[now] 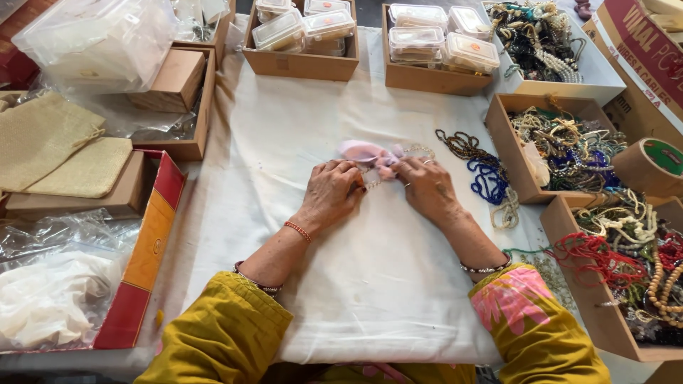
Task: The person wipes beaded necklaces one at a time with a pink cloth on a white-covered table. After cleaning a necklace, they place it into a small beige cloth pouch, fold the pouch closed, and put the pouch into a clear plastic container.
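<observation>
white cloth (370,284) covers the table | wooden trays of bead strings (569,153) at right | left hand (329,190) and right hand (427,188) side by side mid-cloth, fingers pinched on a pale bead strand (418,149) | small pink pouch (364,151) touching the fingertips, just beyond them

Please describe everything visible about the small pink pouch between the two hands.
The pink pouch is small, pale pink and looks like thin, soft fabric, slightly shiny. It lies crumpled and flat on the white cloth, near the table's middle. The left hand and right hand meet at its near edge, fingers pinching there, so that edge is hidden. A pale bead strand lies beside it on its right and seems to run into it. Whether its mouth is open cannot be told.
</observation>
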